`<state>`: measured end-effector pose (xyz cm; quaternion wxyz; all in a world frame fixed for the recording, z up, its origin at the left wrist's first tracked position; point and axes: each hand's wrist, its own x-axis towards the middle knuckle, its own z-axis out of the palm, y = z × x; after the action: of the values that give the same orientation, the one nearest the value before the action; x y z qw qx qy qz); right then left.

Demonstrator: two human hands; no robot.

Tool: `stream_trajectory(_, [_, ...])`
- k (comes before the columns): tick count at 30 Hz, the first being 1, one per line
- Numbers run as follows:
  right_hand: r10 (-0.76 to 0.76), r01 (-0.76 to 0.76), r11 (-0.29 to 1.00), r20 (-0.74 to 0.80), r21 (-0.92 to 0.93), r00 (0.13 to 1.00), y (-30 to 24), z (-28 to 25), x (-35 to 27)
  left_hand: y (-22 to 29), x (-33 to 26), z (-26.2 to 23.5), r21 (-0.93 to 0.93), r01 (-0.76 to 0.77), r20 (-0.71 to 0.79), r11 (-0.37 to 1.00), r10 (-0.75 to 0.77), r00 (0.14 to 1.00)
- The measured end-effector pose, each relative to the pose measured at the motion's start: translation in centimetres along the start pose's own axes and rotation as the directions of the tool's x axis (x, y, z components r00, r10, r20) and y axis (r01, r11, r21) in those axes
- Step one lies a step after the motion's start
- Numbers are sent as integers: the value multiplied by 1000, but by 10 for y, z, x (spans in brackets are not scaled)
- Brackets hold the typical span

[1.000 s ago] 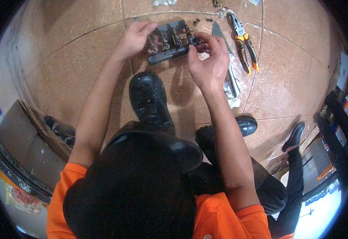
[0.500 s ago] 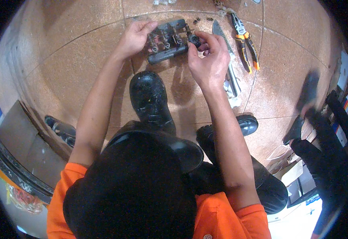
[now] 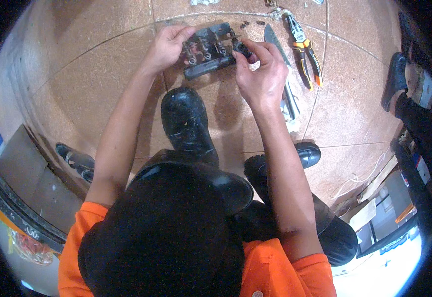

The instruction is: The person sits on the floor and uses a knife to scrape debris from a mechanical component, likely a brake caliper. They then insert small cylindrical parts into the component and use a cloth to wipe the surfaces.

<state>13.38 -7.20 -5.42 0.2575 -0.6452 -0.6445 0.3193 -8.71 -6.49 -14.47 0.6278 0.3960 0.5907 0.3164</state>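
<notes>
My left hand (image 3: pixel 169 48) is closed on the left end of a dark, grimy metal assembly (image 3: pixel 218 35). Several metal fittings stand in a row across it, and a thick black bar (image 3: pixel 203 69) runs along its near edge. At the assembly's right end, my right hand (image 3: pixel 264 69) pinches a small dark rounded part (image 3: pixel 241 47) between thumb and fingers. Those fingers partly cover that part, so its exact kind is unclear. The assembly is above the brown tiled floor, just beyond my black boot (image 3: pixel 185 119).
Right of my right hand lie a long blade-like tool (image 3: pixel 271 37) and pliers (image 3: pixel 302 49) with orange-and-black handles. Small dark bits (image 3: pixel 245 24) lie beyond the assembly. Another person's foot (image 3: pixel 396 79) is at the far right. A brown cardboard piece (image 3: pixel 20 158) stands at left.
My right fingers have shifted slightly around the dark rounded part. My left hand and the assembly stay in place. The other person's leg at right has moved farther away and to the right.
</notes>
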Motion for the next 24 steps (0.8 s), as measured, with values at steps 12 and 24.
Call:
stream_trajectory(12, [-94, 91, 992, -24, -93, 995, 4, 1, 5, 0, 0, 0, 29, -47, 0, 998, 47, 999])
stream_trajectory(24, [-127, 125, 992, -65, -30, 990, 8, 7, 3, -4, 1, 3, 31, -96, -31, 995, 97, 995])
